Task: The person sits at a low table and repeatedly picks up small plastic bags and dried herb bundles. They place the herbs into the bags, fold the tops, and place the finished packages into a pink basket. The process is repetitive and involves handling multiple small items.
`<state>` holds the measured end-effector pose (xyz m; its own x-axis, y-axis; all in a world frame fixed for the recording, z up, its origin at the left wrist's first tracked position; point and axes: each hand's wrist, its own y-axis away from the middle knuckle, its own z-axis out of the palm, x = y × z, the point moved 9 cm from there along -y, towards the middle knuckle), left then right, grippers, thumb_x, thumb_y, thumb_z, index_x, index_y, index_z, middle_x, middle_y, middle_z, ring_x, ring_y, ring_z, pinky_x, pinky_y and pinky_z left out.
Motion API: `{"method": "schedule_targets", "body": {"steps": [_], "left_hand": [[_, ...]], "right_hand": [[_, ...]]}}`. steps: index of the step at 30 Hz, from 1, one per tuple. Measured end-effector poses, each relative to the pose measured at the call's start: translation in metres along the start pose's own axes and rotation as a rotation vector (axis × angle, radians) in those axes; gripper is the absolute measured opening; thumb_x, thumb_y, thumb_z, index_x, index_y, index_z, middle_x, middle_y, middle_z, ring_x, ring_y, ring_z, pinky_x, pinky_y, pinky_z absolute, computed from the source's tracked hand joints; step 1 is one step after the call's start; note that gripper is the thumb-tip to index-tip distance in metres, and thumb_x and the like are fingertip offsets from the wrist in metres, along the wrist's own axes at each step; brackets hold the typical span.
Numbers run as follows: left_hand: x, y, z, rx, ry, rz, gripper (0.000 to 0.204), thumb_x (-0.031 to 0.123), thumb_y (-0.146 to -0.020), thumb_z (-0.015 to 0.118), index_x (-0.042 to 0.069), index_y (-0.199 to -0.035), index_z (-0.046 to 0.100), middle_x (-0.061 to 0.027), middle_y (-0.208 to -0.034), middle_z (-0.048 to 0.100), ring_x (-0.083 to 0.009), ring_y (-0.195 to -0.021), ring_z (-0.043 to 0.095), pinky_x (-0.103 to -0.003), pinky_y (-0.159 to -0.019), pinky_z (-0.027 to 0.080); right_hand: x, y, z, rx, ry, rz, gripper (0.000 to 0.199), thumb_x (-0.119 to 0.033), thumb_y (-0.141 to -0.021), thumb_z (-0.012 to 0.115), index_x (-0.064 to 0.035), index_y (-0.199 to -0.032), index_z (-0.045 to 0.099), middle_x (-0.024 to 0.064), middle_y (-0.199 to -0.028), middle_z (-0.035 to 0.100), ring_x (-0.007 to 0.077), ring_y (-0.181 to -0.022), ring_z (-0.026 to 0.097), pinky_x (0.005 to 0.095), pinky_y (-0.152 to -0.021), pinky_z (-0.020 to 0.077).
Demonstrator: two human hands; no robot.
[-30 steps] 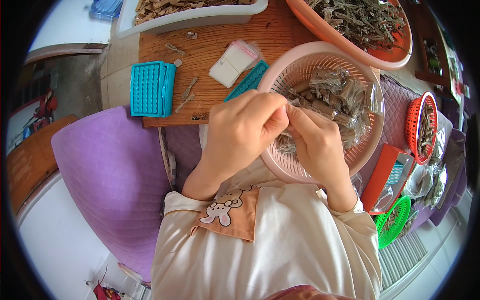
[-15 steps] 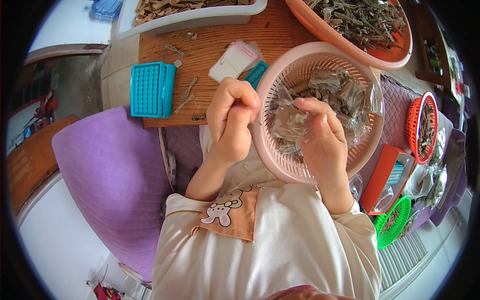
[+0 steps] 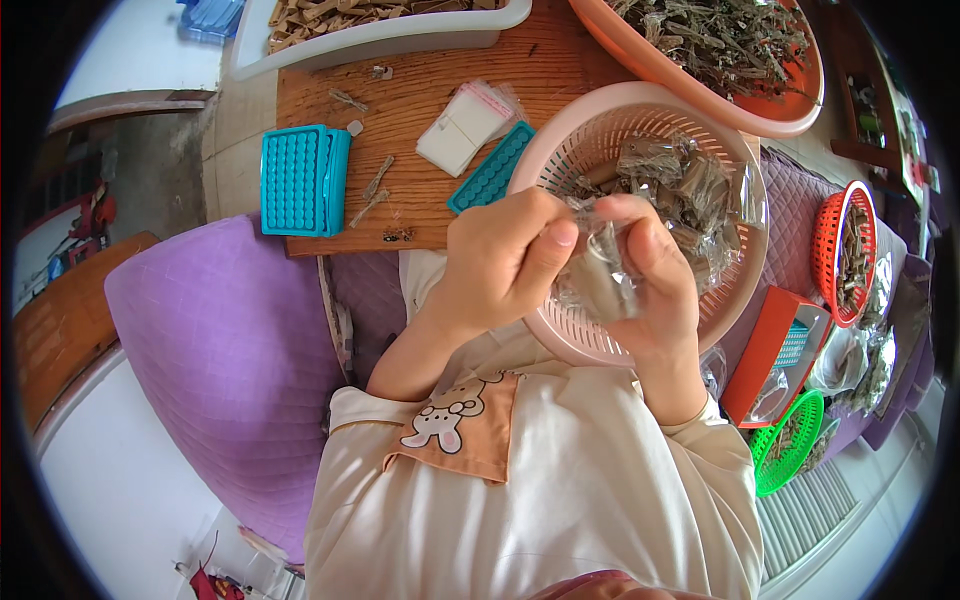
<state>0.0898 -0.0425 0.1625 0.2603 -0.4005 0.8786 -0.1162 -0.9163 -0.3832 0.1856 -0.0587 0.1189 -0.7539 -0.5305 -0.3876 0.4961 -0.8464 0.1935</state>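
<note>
A small clear plastic bag (image 3: pixel 603 272) with something pale brown inside is held between my two hands, above a pink slotted basket (image 3: pixel 560 338). My left hand (image 3: pixel 505 258) is closed, fingers curled and thumb pressed at the bag's upper left edge. On the other side my right hand (image 3: pixel 660 275) grips the bag between thumb and fingers. Several filled clear packets (image 3: pixel 690 180) lie in the basket beneath, partly hidden by my hands. The exact contents of the held bag are blurred by the shiny plastic.
The wooden table (image 3: pixel 400 100) carries a stack of flat clear bags (image 3: pixel 462 130), a teal tray (image 3: pixel 495 168) and stacked teal trays (image 3: pixel 300 180). Behind stand a white bin (image 3: pixel 400 42) and an orange basin (image 3: pixel 745 122) of dried plants. Red (image 3: pixel 825 250) and green baskets (image 3: pixel 785 445) sit right.
My left hand has moved right and down to meet the bag at my right hand. The bag has shifted and bunched up. More of the teal tray on the table shows.
</note>
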Motion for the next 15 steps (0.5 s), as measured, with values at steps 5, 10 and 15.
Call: {"method": "schedule_targets", "body": {"steps": [5,10,15], "left_hand": [[0.033,-0.001,-0.001,-0.054,-0.313,0.432,0.012,0.013,-0.082,0.054,0.005,-0.073,0.053,-0.0043,-0.053,0.045,-0.0196,-0.043,0.044,-0.027,-0.041,0.035],[0.025,-0.002,-0.042,-0.127,-0.71,0.546,0.013,0.011,-0.066,0.064,0.008,-0.072,0.053,-0.0003,-0.056,0.042,-0.0131,-0.045,0.044,-0.026,-0.039,0.036],[-0.017,-0.087,-0.196,0.01,-0.978,-0.012,0.008,0.006,-0.08,0.051,0.007,-0.082,0.059,-0.0049,-0.074,0.061,-0.0125,-0.065,0.058,-0.029,-0.056,0.044]], "right_hand": [[-0.007,0.0,0.008,-0.043,-0.494,0.005,0.01,-0.016,-0.088,0.044,-0.0075,-0.089,0.049,0.0054,-0.08,0.052,0.0137,-0.065,0.054,0.0271,-0.056,0.0491],[-0.085,0.017,-0.016,-0.205,-0.527,-0.173,0.016,-0.022,-0.086,0.047,-0.0077,-0.078,0.046,0.0002,-0.059,0.04,0.0081,-0.049,0.037,0.0239,-0.046,0.0342],[-0.099,0.031,-0.054,0.147,-0.242,-0.289,0.018,-0.019,-0.086,0.048,-0.009,-0.071,0.044,-0.0012,-0.057,0.037,0.0086,-0.044,0.03,0.0235,-0.042,0.0272]]}}
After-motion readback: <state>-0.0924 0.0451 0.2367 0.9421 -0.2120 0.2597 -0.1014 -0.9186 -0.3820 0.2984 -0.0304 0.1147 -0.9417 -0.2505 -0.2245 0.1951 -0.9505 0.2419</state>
